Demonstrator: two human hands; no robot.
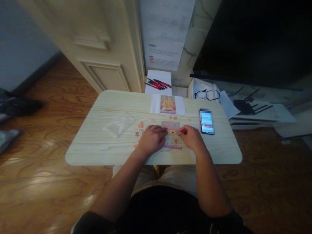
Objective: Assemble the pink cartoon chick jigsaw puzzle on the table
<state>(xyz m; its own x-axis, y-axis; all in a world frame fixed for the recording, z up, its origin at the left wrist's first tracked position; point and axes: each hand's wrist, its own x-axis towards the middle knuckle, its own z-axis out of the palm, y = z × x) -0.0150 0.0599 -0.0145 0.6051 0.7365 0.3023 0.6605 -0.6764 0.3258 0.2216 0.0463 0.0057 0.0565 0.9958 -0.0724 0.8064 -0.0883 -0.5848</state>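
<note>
A partly joined jigsaw puzzle (170, 124) lies on the table, its top part pastel and a yellow figure showing lower down. My left hand (153, 138) rests with fingers stretched out over the puzzle's left side, hiding some of it. At the right edge, thumb and fingertips of my right hand (190, 135) are pinched together on a puzzle piece, mostly hidden by the fingers. A purple bottom strip (173, 147) lies nearer to me, with a loose orange piece (176, 141) just above it. More loose pieces (140, 124) are scattered left of my left hand and beyond the puzzle.
Behind the puzzle, a sheet with a printed reference picture (168, 104) lies on the table (97, 149). A clear plastic bag (119, 125) is at left, a phone (207, 122) at right. Beyond the far edge are red and black pens (158, 84) and eyeglasses (207, 94).
</note>
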